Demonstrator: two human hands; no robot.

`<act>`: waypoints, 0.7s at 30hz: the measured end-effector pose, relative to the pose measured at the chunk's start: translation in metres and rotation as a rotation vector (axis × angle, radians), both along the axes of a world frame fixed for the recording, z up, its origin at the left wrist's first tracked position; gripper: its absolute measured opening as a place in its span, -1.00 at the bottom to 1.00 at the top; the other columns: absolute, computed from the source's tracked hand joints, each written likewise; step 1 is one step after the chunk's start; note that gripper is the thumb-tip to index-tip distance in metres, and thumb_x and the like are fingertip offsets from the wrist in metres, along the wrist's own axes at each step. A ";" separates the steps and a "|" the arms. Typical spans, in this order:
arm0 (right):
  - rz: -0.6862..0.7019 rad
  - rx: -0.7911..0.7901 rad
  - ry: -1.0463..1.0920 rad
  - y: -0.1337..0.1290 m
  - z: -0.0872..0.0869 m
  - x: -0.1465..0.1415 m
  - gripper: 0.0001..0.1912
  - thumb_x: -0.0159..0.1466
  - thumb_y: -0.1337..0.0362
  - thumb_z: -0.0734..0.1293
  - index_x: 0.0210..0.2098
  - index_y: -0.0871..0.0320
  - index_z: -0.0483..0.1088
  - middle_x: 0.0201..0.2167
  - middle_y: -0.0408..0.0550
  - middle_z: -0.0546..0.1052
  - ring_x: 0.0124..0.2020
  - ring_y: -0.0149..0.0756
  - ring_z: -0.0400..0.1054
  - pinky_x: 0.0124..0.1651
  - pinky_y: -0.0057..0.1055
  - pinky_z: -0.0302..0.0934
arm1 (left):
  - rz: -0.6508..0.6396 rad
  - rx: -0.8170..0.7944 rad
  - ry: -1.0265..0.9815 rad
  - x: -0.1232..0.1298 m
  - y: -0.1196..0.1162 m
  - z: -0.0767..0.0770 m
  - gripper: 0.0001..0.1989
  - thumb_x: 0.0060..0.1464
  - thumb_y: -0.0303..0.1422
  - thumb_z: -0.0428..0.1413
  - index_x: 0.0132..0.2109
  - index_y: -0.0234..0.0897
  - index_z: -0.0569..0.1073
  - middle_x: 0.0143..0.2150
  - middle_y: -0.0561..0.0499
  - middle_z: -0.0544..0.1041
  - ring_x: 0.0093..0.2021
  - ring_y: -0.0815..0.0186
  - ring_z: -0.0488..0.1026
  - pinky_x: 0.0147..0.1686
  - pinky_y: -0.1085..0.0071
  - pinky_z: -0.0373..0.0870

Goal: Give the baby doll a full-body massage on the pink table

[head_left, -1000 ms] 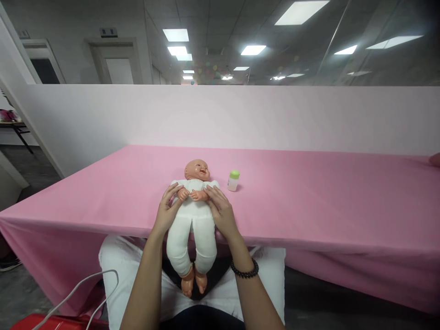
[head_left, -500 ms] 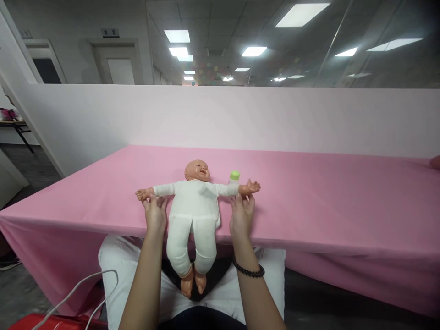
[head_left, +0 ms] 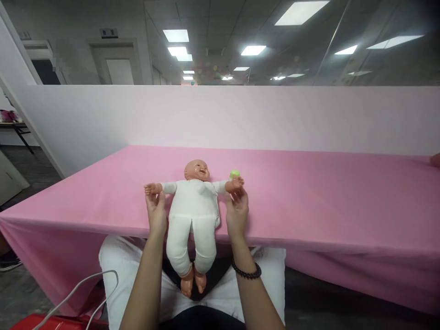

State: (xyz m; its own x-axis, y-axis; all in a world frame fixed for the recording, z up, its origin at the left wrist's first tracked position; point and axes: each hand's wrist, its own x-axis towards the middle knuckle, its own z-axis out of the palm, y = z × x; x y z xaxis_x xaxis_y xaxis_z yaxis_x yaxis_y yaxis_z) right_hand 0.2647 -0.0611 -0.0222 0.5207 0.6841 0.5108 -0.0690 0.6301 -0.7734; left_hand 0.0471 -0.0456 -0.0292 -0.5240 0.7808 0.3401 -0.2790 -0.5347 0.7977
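Note:
A baby doll (head_left: pixel 194 201) with a white cloth body lies on its back, head away from me. Its lower legs and bare feet hang past the table edge over my lap. My left hand (head_left: pixel 156 214) is closed around the doll's wrist on the left side, thumb and fingers at the small plastic hand. Likewise my right hand (head_left: pixel 237 214) grips the doll's other wrist, some fingers hidden behind it. Both doll arms are bent a little and raised outward. Just behind the right-side doll hand shows the green cap (head_left: pixel 234 174) of a container, whose body is mostly hidden.
The pink-covered table (head_left: pixel 326 201) stretches far to the right, against a low white partition (head_left: pixel 275 119). Part of another person's hand (head_left: pixel 435 160) shows at the far right edge. A white cable (head_left: pixel 79 286) runs over a red object (head_left: pixel 51 322) at lower left.
Both my hands have moved inward with the doll's wrists, so its arms are less stretched out. The doll's hand on the right now covers most of the green-capped container.

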 end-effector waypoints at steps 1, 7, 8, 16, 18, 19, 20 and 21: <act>0.022 0.003 -0.082 -0.002 0.001 -0.002 -0.48 0.28 0.15 0.40 0.20 0.10 0.36 0.26 0.13 0.42 0.26 -0.09 0.35 0.32 -0.03 0.23 | -0.016 0.009 0.073 0.001 -0.001 0.001 -0.48 0.14 -0.20 0.28 0.21 -0.05 0.37 0.35 -0.06 0.36 0.32 0.21 0.34 0.30 0.28 0.26; 0.077 0.040 -0.626 -0.003 -0.002 -0.006 -0.61 0.36 0.33 0.27 0.15 -0.02 0.48 0.19 -0.06 0.51 0.31 -0.16 0.29 0.43 -0.01 0.07 | -0.179 -0.006 0.473 0.003 -0.005 0.002 -0.59 0.15 -0.18 0.25 0.13 -0.10 0.52 0.30 -0.10 0.43 0.36 0.10 0.29 0.36 0.12 0.17; 0.086 0.041 -0.681 -0.002 -0.003 -0.005 -0.59 0.36 0.34 0.26 0.15 -0.05 0.48 0.19 -0.09 0.51 0.33 -0.16 0.25 0.44 0.00 0.06 | -0.197 -0.001 0.523 0.002 -0.005 0.002 -0.61 0.16 -0.19 0.24 0.13 -0.09 0.53 0.33 -0.09 0.41 0.39 0.10 0.25 0.37 0.12 0.16; 0.112 0.033 -0.686 0.000 -0.004 -0.004 -0.62 0.38 0.31 0.26 0.14 -0.06 0.48 0.19 -0.10 0.51 0.34 -0.16 0.23 0.44 0.01 0.04 | -0.201 0.006 0.570 0.002 -0.007 0.003 -0.63 0.18 -0.23 0.22 0.14 -0.05 0.52 0.32 -0.07 0.40 0.40 0.11 0.23 0.36 0.12 0.16; 0.105 0.024 -0.572 -0.001 -0.002 -0.004 -0.64 0.36 0.27 0.30 0.13 -0.02 0.48 0.19 -0.05 0.51 0.30 -0.16 0.28 0.42 0.00 0.05 | -0.168 -0.005 0.475 0.003 -0.005 0.002 -0.61 0.18 -0.22 0.22 0.15 -0.07 0.48 0.28 -0.07 0.43 0.36 0.14 0.28 0.35 0.16 0.19; 0.106 0.008 -0.494 -0.002 -0.001 -0.004 -0.64 0.36 0.25 0.31 0.13 0.01 0.47 0.19 -0.01 0.50 0.28 -0.15 0.30 0.41 0.00 0.07 | -0.143 -0.006 0.405 0.003 -0.004 0.001 -0.60 0.17 -0.22 0.24 0.15 -0.08 0.46 0.26 -0.06 0.44 0.33 0.16 0.31 0.34 0.20 0.21; 0.112 -0.013 -0.412 -0.002 0.000 -0.004 -0.64 0.35 0.23 0.32 0.13 0.04 0.46 0.20 0.02 0.50 0.27 -0.14 0.31 0.39 0.01 0.09 | -0.124 -0.006 0.322 0.003 -0.002 0.000 -0.59 0.15 -0.22 0.26 0.13 -0.08 0.45 0.25 -0.05 0.44 0.31 0.19 0.34 0.32 0.24 0.23; 0.119 -0.028 -0.328 -0.002 0.001 -0.004 -0.62 0.34 0.20 0.33 0.14 0.06 0.44 0.21 0.05 0.48 0.27 -0.12 0.32 0.37 0.01 0.11 | -0.112 -0.005 0.223 0.003 -0.001 0.000 -0.59 0.14 -0.23 0.27 0.13 -0.07 0.44 0.23 -0.04 0.44 0.28 0.22 0.36 0.30 0.27 0.26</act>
